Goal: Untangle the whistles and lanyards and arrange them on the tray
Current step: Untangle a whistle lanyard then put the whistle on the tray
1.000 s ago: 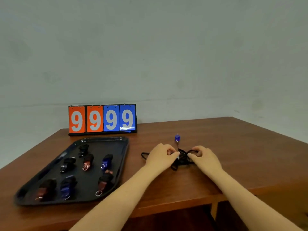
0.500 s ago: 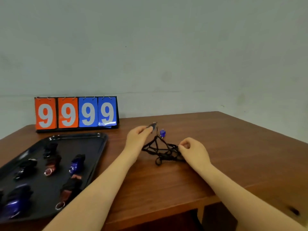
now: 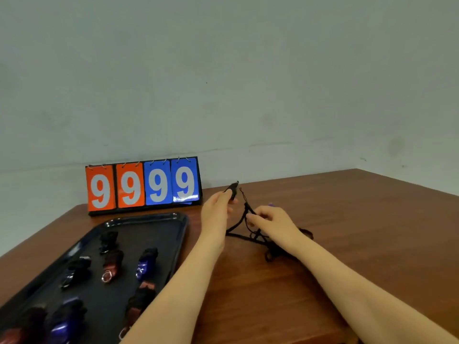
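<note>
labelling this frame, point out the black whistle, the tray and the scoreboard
black whistle (image 3: 233, 189): head view, body above the left fingers
tray (image 3: 149, 216): head view, bare far rim
scoreboard (image 3: 157, 184): head view, third card's digit

The counter (image 3: 347, 244) looks like brown wood with a smooth, faintly shiny finish. The tray (image 3: 154, 227) at lower left is black and glossy, catching light along its rim. The whistles (image 3: 146, 261) on it look like shiny plastic with small metal rings. The lanyards (image 3: 258, 237) at centre are black woven cord, matt. The number cards (image 3: 142, 186) are glossy; the wall (image 3: 223, 83) is matt.
</note>
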